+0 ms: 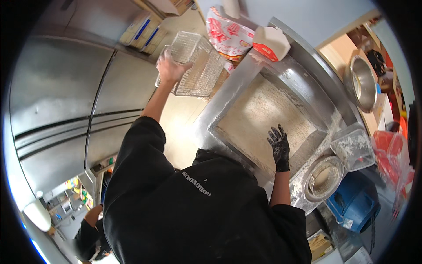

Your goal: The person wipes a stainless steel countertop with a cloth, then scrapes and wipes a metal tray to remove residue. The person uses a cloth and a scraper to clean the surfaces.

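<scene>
My left hand (171, 68), bare and dusted with white, grips one end of a wire-mesh fryer basket (201, 67). The basket is held out to the left of a steel breading station; no food can be made out in it. My right hand (279, 145) wears a black glove spotted with flour. Its fingers are spread and hold nothing, over the near right part of the steel basin (227, 145). A broad layer of flour (260, 105) fills the basin's bottom; whether my glove touches it I cannot tell.
Behind the basin stand a printed bag (227, 33) and a red-and-white carton (271, 43). To the right are a floury clear plastic tub (354, 148), a round metal sieve (324, 178), a blue bucket (356, 198) and a steel bowl (361, 84). Steel doors (62, 85) line the left; another person (94, 231) is lower left.
</scene>
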The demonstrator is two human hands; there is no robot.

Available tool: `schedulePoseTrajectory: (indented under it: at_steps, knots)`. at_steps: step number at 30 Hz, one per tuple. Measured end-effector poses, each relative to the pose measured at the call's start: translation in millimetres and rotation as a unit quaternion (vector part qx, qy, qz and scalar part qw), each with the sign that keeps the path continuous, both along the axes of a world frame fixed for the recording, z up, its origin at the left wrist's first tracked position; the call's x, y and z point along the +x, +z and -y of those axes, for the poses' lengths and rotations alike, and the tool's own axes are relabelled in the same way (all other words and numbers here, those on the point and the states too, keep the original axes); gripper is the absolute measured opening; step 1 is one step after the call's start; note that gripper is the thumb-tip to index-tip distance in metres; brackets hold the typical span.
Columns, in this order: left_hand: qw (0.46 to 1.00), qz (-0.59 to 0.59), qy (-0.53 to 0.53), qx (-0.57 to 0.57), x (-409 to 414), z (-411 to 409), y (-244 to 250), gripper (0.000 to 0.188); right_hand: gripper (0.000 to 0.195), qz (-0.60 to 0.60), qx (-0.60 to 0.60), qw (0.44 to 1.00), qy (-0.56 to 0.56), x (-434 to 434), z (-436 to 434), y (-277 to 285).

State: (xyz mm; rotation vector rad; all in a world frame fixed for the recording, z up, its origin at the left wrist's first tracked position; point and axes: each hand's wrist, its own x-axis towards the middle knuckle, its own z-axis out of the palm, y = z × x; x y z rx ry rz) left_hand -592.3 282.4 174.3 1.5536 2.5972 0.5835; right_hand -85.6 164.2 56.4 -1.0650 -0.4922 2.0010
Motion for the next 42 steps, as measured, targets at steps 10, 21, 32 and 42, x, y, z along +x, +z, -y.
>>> schedulePoseTrajectory:
  at_steps: [10, 21, 32, 42]
  knots:
    - [0.99, -0.091, -0.045, -0.095, 91.1, -53.7, -40.2, 0.105, 0.059, 0.036, -0.003, 0.995, -0.097, 32.4, 34.2, 8.0]
    - [0.987, -0.088, -0.068, -0.117, 111.3, -76.6, -71.2, 0.102, 0.054, 0.101, 0.007, 0.994, -0.051, 31.2, 8.9, -29.4]
    - [0.974, -0.153, -0.138, -0.094, 129.1, -64.1, -64.0, 0.09, 0.035, 0.455, 0.263, 0.85, 0.038, -42.0, -80.9, -31.3]
    - [0.946, -0.024, -0.31, 0.092, 177.5, -118.0, -50.9, 0.062, 0.038, 0.494, 0.343, 0.792, 0.102, -110.1, -174.8, -46.2]
